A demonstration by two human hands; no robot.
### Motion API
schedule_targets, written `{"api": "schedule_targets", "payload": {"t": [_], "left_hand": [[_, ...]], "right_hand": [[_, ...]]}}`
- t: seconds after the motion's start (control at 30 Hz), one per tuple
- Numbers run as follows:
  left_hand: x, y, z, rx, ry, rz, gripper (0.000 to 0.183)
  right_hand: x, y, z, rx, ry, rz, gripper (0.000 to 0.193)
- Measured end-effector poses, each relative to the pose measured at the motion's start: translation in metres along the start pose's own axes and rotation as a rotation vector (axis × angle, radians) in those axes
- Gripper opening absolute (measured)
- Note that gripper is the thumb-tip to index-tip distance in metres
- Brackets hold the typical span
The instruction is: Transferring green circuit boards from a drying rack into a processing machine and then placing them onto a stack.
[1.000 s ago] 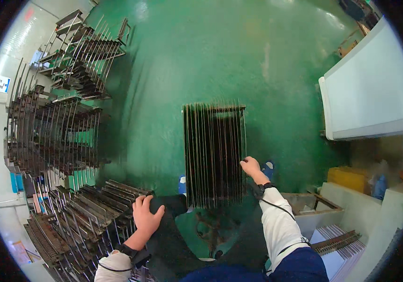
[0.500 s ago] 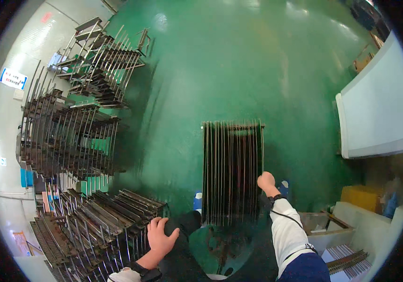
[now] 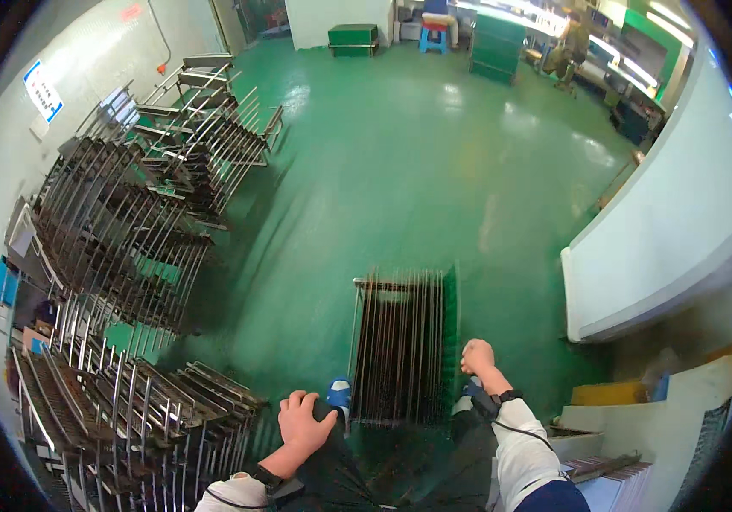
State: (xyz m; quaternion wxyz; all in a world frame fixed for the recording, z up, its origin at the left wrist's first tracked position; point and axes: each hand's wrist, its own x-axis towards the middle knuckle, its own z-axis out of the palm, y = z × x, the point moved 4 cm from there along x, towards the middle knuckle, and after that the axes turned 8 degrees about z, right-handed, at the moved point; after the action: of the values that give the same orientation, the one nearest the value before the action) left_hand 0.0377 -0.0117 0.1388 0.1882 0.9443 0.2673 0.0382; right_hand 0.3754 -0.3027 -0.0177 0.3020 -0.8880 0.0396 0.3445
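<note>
Between my feet on the floor stands a rack [image 3: 400, 350] packed with thin dark upright sheets, seen edge-on from above. A narrow greenish strip [image 3: 452, 328], smeared by motion, runs along its right side. My right hand [image 3: 478, 358] is closed beside the rack's right edge, next to that strip. Whatever its fingers hold, if anything, is hidden. My left hand [image 3: 304, 420] rests on my left knee, fingers spread, holding nothing.
Metal racks with many upright rods [image 3: 127, 410] crowd the left side. A large white curved cabinet [image 3: 656, 230] stands at right. Lower right are a yellow box [image 3: 609, 393] and a white bin. Far off are a blue stool [image 3: 432, 37] and green crates [image 3: 496, 47].
The view has tilted up, bringing the far end of the room into sight. My right hand stays closed beside the rack. The greenish strip now shows at the rack's right side.
</note>
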Motion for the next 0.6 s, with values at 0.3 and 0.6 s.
{"api": "schedule_targets", "payload": {"t": [0.3, 0.6], "left_hand": [[-0.002, -0.004, -0.005, -0.033, 0.071, 0.027, 0.049], [0.005, 0.001, -0.003, -0.014, -0.029, -0.026, 0.052]], "right_hand": [[-0.005, 0.006, -0.025, 0.29, -0.041, 0.094, 0.032], [0.024, 0.033, 0.038, -0.036, -0.005, 0.035, 0.07]]}}
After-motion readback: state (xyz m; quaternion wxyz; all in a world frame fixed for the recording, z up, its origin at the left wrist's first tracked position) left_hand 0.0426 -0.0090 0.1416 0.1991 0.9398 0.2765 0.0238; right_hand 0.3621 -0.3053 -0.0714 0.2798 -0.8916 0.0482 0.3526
